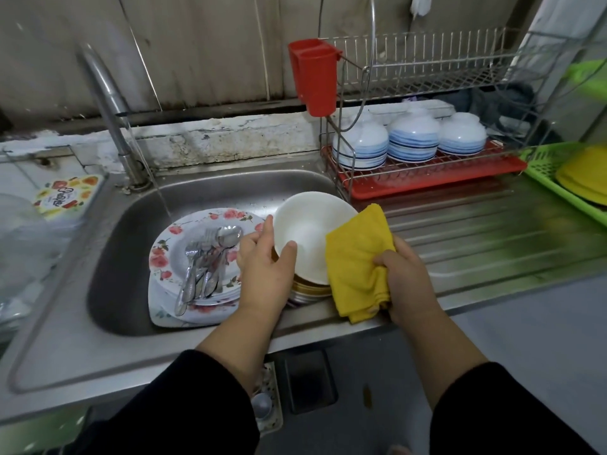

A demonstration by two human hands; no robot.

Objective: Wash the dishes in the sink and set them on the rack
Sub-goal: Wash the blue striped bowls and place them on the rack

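My left hand [262,264] grips the rim of a white bowl [310,231], tilted above a stack of gold-rimmed dishes [308,290] at the right side of the steel sink [210,192]. A folded yellow cloth [358,261] is bunched in my right hand [405,277] and lies against the bowl's right edge. Flowered plates [184,234] are stacked in the sink with several spoons and forks [207,257] on top. Water runs from the tap [108,103] onto the plates. The wire rack [427,70] at the right holds three upturned blue-striped bowls [414,139] on its lower tier.
A red cutlery holder [315,73] hangs on the rack's left end, and a red drip tray [437,174] sits beneath. A green basket [565,178] with yellow plates stands at the far right on the ribbed drainboard [492,234]. A flower-printed packet [70,195] lies left of the sink.
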